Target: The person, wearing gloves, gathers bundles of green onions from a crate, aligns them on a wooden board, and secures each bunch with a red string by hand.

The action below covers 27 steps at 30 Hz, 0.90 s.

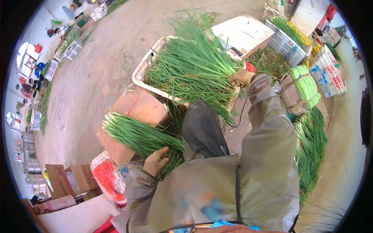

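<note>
My right hand (241, 77), in a tan glove, grips the pale stem ends of a bunch of chives (208, 54) over a white crate (140, 73). The long green leaves fan out to the upper left, and their tips are blurred. More chives (171, 73) fill the crate under them. My left hand (156, 161), also gloved, has its fingers apart beside the leafy end of a second bundle of chives (142, 134). That bundle lies across a brown box (134, 103), pale ends to the left.
Red ties (104, 178) lie in a pile at my left, near open cardboard boxes (72, 180). A white foam box (243, 33) stands beyond the crate. At right are a green bundle (305, 87), heaped chives (309, 151) and filled crates (285, 42). People (39, 75) sit far left.
</note>
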Available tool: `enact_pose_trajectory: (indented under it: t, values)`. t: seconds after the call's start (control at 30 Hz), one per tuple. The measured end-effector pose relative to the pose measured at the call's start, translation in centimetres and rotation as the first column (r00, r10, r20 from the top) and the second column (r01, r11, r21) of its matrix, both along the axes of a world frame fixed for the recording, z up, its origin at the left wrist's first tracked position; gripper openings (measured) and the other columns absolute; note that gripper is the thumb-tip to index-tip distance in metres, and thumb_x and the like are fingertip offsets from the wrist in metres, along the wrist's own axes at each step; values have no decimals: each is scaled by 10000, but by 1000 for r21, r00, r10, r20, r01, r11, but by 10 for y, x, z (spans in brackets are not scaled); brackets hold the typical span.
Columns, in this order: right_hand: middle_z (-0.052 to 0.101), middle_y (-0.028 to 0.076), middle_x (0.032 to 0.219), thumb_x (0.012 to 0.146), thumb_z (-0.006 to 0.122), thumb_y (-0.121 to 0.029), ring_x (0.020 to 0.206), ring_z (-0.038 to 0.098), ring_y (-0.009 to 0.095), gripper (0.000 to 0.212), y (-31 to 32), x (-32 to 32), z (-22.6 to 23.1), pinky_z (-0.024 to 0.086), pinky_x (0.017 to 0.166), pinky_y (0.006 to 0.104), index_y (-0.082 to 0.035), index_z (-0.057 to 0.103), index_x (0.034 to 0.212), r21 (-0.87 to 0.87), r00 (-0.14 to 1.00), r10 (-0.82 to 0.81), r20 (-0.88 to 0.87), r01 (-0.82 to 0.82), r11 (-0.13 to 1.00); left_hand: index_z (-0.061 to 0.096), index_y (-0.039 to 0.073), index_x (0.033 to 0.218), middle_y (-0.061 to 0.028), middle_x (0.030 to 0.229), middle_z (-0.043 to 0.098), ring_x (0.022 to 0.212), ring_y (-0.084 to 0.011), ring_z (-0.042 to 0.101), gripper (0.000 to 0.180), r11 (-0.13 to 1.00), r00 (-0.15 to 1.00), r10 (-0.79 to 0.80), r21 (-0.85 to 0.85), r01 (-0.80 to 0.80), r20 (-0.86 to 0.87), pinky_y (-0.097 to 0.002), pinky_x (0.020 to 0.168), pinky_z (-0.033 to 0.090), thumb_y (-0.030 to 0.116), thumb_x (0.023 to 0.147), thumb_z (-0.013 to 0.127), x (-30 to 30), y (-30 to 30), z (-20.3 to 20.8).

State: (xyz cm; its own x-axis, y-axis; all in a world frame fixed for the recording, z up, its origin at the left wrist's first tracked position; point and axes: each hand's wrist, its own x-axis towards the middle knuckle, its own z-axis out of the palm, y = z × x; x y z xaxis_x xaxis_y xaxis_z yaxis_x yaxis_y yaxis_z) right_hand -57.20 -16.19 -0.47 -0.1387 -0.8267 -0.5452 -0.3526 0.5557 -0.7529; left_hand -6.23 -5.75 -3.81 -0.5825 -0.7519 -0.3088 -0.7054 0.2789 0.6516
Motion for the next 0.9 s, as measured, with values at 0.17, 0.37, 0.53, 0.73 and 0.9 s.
enact_pose_trajectory:
  t: [0.17, 0.37, 0.53, 0.73, 0.9]
  values:
    - [549, 27, 605, 798, 621, -174, 397, 403, 54, 162, 53, 50, 65, 285, 336, 223, -13, 617, 817, -60, 911, 11, 412, 15, 998, 325, 131, 1352, -185, 1265, 421, 1160, -359, 404, 851, 840, 984, -168, -532, 109, -65, -420, 950, 353, 174, 616, 749, -68, -27, 66]
    - [568, 23, 651, 798, 620, -175, 465, 457, 36, 213, 95, 104, 83, 337, 369, 178, -8, 632, 930, -97, 713, 566, 413, -584, 806, 295, 185, 1364, -203, 1390, 270, 1263, -378, 291, 993, 426, 933, -302, -847, 317, 197, -472, 1034, 256, 281, 507, 787, -138, -21, 123]
    - [558, 12, 636, 806, 623, -246, 458, 450, 44, 413, 114, 152, 117, 348, 384, 184, -20, 504, 1132, -50, 456, 648, 610, -794, 606, 381, 171, 1308, -155, 1015, 581, 967, -293, 564, 742, 551, 913, -361, -746, 373, 190, -395, 854, 442, 203, 622, 660, -118, -17, 146]
    - [530, -22, 614, 846, 583, -225, 405, 380, 33, 379, 77, 181, 115, 293, 352, 175, -45, 513, 1173, -317, 584, 495, 643, -386, 866, 559, 29, 1011, -85, 789, 610, 734, -186, 591, 375, 994, 961, -76, 53, 94, -266, -300, 698, 476, 166, 687, 689, -46, -35, 163]
    - [433, -73, 583, 856, 552, -182, 450, 322, 18, 304, 67, 225, 116, 246, 396, 171, -12, 559, 1108, -553, 553, 457, 697, 9, 833, 563, 10, 1033, -49, 813, 611, 679, -140, 581, 334, 674, 848, 358, 736, 55, -391, -266, 632, 478, 66, 718, 659, 24, -10, 140]
